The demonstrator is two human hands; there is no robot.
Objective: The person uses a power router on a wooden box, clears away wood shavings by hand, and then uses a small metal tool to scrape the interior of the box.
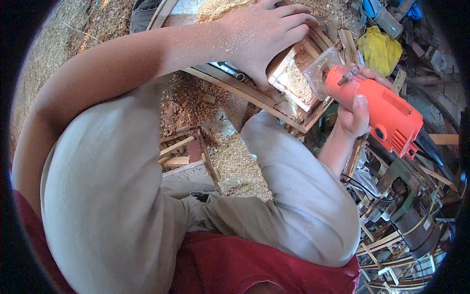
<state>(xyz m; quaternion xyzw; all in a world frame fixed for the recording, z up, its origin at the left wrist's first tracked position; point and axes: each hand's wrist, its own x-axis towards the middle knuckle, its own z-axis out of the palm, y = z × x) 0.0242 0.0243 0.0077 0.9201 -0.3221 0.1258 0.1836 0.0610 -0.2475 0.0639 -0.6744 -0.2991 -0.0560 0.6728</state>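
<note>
A seated person's left hand [264, 34] lies palm down, fingers draped over the far edge of a small pale wooden frame with an open rectangular middle [293, 81]. The right hand [355, 115] is closed around the body of an orange plastic trim router [387, 112]. The frame sits above the person's right knee, over a floor deep in tan sawdust and shavings [235, 161].

The router is at the frame's right edge, with its clear plastic base plate [320, 71] touching or just beside the wood. Its long axis runs on a slant from upper left to lower right. The base end points up and left at the frame, and the vented end with its black cord [431, 147] trails down and right.

The risks look plain. The left hand's fingers rest close to the base plate, so a slip or kick of the tool could bring the cutter to them. Nothing visible clamps the frame, so only the hand seems to hold it, and it could shift. The cord runs toward a green machine amid loose wooden strips [406, 201] and might snag there.
</note>
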